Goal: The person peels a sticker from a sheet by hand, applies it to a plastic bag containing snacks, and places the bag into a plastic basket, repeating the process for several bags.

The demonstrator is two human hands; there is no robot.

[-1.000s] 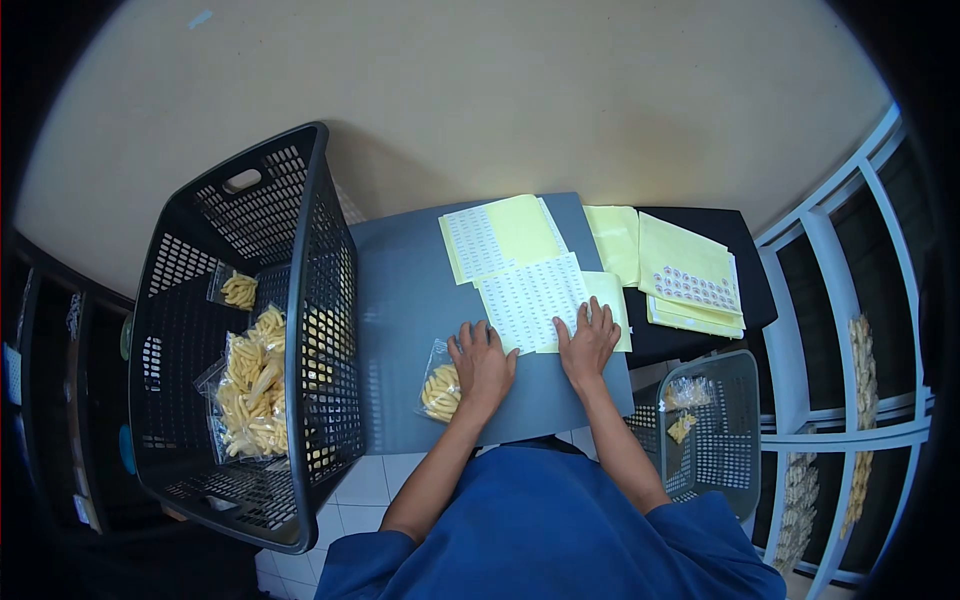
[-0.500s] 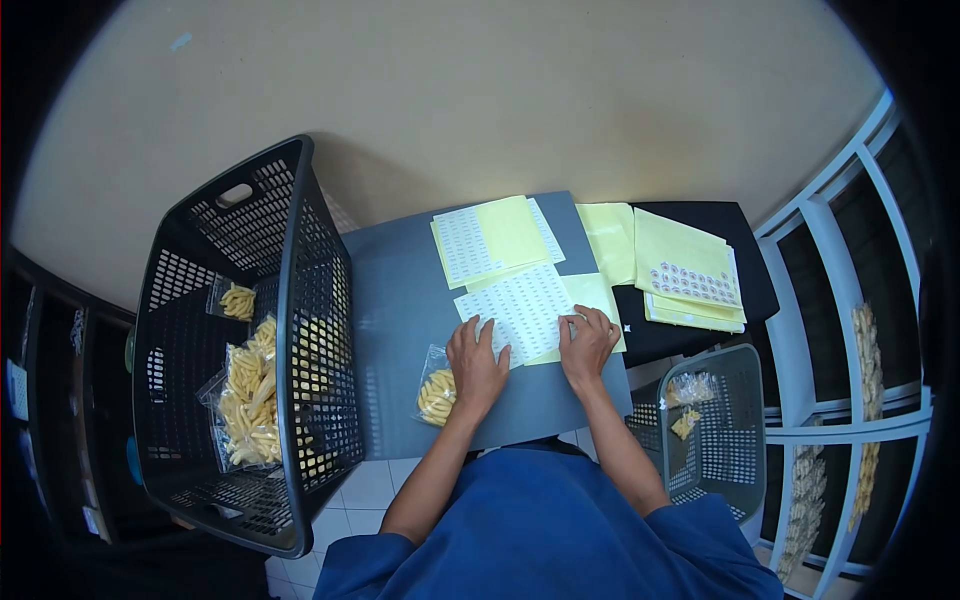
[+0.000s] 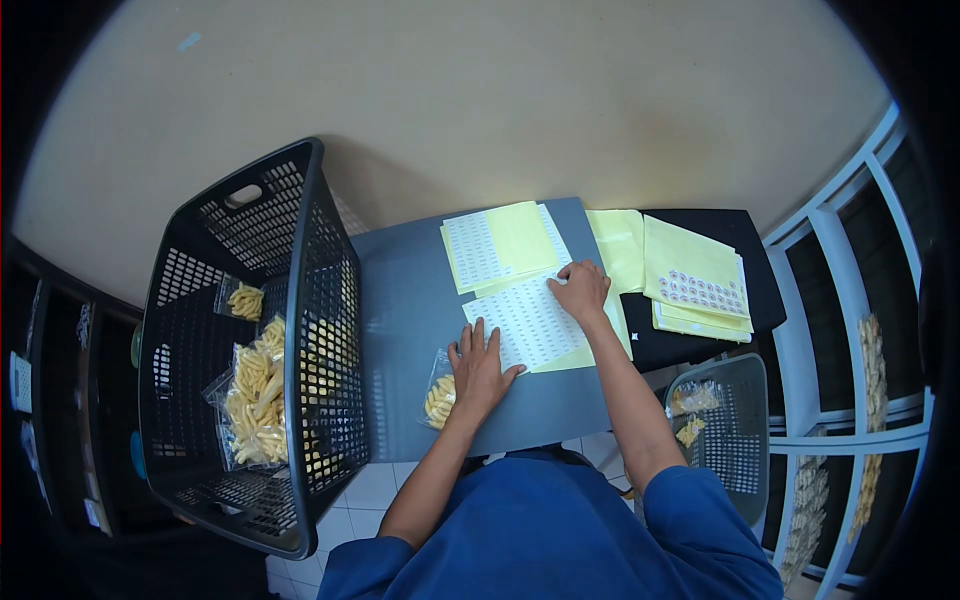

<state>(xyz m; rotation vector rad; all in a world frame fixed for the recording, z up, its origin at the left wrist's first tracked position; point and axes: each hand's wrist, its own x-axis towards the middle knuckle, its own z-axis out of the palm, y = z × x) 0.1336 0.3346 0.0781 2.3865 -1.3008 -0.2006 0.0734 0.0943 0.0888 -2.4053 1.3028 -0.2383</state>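
Note:
A white label sheet [image 3: 530, 325] with rows of small printed labels lies tilted on the grey table [image 3: 400, 300]. My left hand [image 3: 480, 373] rests on its lower left edge, fingers spread. At its upper right corner, my right hand [image 3: 582, 290] has curled fingers, with thumb and forefinger pinched at the sheet's edge; any loose label between them is too small to see. Beside my left hand lies a clear plastic bag of pale yellow finger-shaped snacks [image 3: 439, 400], partly covered by that hand. Behind the sheet are more label sheets [image 3: 475, 245] with yellow backing [image 3: 525, 235].
A large dark basket [image 3: 305, 330] on the left holds bagged snacks [image 3: 255, 400]. Yellow sheets with round labels [image 3: 695, 270] lie on a black surface [image 3: 765, 285] at right. Below it stands a smaller grey basket [image 3: 740, 450] with small bags, near a pale blue shelf frame [image 3: 830, 290].
My right hand has moved up from the label sheet's lower right side to its upper right corner. My left hand stays at the lower left, fingers now flatter. The view has shifted slightly.

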